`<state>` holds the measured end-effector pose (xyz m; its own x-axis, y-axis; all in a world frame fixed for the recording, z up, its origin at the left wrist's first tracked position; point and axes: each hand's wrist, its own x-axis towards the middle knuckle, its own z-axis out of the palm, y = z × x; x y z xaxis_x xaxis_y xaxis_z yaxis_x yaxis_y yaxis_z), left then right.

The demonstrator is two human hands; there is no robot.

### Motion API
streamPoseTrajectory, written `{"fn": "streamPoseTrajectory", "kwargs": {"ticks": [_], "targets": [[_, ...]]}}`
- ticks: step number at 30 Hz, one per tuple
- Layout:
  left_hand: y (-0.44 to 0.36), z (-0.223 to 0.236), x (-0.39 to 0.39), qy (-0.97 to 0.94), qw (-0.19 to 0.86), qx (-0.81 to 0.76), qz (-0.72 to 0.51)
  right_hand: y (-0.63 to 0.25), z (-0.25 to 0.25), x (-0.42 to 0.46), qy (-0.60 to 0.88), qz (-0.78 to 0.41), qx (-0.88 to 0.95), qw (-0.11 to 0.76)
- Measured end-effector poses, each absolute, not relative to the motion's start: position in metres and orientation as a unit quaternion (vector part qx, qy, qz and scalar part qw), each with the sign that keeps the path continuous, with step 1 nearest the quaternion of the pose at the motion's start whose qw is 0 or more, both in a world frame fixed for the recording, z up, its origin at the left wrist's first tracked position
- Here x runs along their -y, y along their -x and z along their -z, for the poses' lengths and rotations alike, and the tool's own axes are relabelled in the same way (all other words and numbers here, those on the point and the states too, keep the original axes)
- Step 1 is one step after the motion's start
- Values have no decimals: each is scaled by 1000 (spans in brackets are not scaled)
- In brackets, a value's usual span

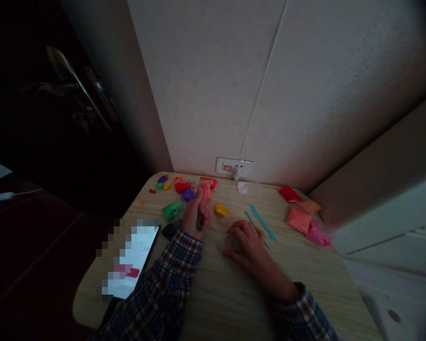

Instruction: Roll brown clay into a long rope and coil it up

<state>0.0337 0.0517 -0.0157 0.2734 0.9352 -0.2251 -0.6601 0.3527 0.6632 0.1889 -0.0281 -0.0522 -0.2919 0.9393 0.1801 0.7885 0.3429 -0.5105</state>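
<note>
My left hand (196, 211) is curled shut round a small dark lump, with a pink clay piece (206, 191) at its fingertips. My right hand (244, 242) rests on the wooden table (216, 293), fingers bent over a clear plastic wrapper (226, 241). Small clay pieces lie close by: a yellow block (221, 209), a purple lump (188, 194), a green packet (173, 210) and a red piece (182, 186). Two teal modelling tools (261, 220) lie just right of my right hand.
A lit phone (135, 258) lies at the table's left edge. Red, orange and pink clay packets (301, 215) sit at the far right. A wall socket with a plug (234, 167) is behind the table. Dark floor lies to the left.
</note>
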Motion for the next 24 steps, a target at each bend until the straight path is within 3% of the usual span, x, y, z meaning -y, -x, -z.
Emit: {"fn": "streamPoseTrajectory", "kwargs": {"ticks": [7,14,17,24], "targets": [[-40,21,-47,-230,782,-214,-538,-246,42,-15,611,-37,682,400],[-52,22,-46,-251,747,-235,-570,-277,44,-38,660,67,615,425],[-52,24,-45,-293,759,-247,-526,-246,29,-33,594,11,638,490],[-52,31,-43,-392,701,-337,-491,-172,7,-26,403,-293,685,532]]}}
